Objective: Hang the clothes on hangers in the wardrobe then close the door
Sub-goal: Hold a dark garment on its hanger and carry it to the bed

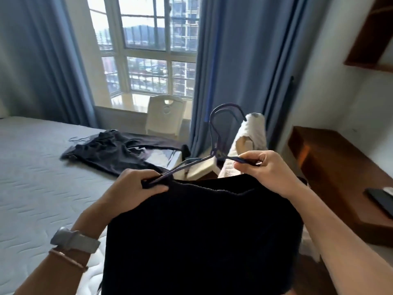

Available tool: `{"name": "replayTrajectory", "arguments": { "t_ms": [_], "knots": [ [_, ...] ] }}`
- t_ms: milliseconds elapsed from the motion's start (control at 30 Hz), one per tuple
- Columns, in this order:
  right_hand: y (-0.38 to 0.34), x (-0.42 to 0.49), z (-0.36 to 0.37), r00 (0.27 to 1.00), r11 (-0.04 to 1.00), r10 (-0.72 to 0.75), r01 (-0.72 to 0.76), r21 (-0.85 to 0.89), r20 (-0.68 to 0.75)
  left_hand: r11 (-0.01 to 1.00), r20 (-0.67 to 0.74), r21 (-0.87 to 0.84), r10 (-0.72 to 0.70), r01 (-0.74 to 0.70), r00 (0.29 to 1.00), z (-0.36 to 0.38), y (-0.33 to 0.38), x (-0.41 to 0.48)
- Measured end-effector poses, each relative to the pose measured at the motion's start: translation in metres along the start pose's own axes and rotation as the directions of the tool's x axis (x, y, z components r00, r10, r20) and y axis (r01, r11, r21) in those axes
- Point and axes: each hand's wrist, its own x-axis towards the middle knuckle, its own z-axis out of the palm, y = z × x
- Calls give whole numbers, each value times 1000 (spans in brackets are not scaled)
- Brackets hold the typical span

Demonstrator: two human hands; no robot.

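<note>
A black knitted garment [202, 231] hangs in front of me from a dark blue wire hanger [214, 133]; two hooks show, so there may be two hangers together. My left hand [138, 184] pinches the left arm of the hanger together with the garment's top edge. My right hand [261, 165] grips the hanger's right arm, which is bare of cloth. Another dark garment [114, 150] lies crumpled on the grey mattress [42, 177]. The wardrobe is not in view.
A white plastic chair [164, 113] stands by the window between blue curtains [234, 71]. White cloth [253, 133] is piled behind the hanger. A wooden desk [331, 167] with a dark phone [380, 201] sits at the right, a wooden shelf [370, 39] above it.
</note>
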Motion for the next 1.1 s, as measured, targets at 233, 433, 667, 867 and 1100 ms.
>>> {"name": "replayTrajectory", "arguments": {
  "t_ms": [233,433,667,867,1100],
  "knots": [
    [37,150,33,966,961,-162,201,-190,202,983,-350,72,-133,168,927,4,-51,53],
    [74,271,64,921,775,-237,371,-511,309,942,-542,70,-241,329,805,1,-81,94],
    [83,427,109,736,915,-272,398,-71,620,821,-698,47,-380,569,607,-28,-91,136],
    [66,510,183,543,815,-421,579,39,727,717,-769,101,-384,690,511,-56,-120,145],
    [22,557,288,532,712,-640,682,167,555,515,-888,158,-298,842,349,-109,-196,147]
  ]
}}
